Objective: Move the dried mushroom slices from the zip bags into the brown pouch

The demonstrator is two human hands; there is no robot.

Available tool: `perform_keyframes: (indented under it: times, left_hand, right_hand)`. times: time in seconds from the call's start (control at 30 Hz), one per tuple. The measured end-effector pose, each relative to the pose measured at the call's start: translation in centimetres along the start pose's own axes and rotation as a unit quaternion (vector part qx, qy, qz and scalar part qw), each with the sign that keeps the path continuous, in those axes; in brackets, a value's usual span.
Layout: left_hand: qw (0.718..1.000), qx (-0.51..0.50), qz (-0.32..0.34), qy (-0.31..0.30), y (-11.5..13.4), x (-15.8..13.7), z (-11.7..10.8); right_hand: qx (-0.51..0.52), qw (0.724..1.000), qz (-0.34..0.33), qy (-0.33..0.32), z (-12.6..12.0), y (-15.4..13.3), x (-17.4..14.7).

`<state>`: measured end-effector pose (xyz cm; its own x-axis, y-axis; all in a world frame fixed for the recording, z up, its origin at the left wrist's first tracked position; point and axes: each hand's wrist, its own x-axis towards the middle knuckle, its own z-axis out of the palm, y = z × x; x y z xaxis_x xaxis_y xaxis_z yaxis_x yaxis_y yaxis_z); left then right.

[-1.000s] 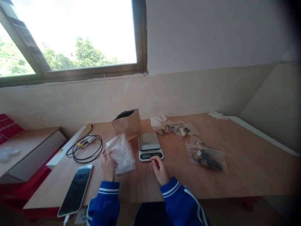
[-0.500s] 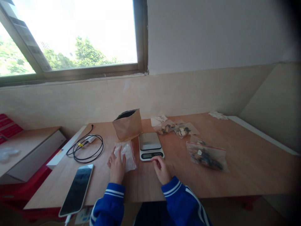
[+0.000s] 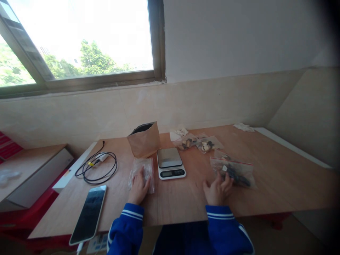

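Observation:
My left hand (image 3: 139, 186) rests with its fingers apart on clear zip-lock bags (image 3: 149, 173), which lie flat left of the scale. To the right, my right hand (image 3: 218, 189) reaches the near left edge of a filled zip-lock bag (image 3: 243, 173) with a red seal strip; its fingers are spread and do not grip. Dark pieces and a small white packet show inside that bag. Between my hands stands a white kitchen scale (image 3: 171, 163) with a bare metal plate. Behind the clear bags, a brown paper pouch (image 3: 145, 141) stands upright with its top open.
Several bags of dried pieces (image 3: 205, 146) lie behind the scale near the wall. Crumpled white tissue (image 3: 243, 127) lies at the back right. On the left are a coiled black cable (image 3: 116, 166) and a phone (image 3: 89, 214) overhanging the table's front edge.
My right hand has moved right, from the scale's front edge to the filled bag. My left hand has shifted slightly right and settled onto the clear bags.

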<state>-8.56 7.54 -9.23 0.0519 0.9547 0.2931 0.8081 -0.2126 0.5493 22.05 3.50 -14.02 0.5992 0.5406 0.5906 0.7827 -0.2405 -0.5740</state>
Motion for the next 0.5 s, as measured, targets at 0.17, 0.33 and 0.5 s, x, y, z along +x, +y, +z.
perform_keyframes:
  times: [0.17, 0.33, 0.5]
  left_hand:
    - [0.979, -0.123, 0.017, 0.161, 1.6, -1.2, -2.4]
    - [0.931, -0.302, -0.068, 0.196, 6.0, -5.3, -3.0]
    - [0.879, -0.463, -0.085, 0.079, 10.4, -7.5, -1.3]
  right_hand:
    - [-0.045, 0.999, 0.013, -0.004, 0.6, 0.6, 0.2]
    - [-0.045, 0.998, 0.033, 0.013, 0.6, 0.8, 0.3]
    - [0.03, 0.998, 0.053, 0.021, -0.6, 1.7, 0.2]
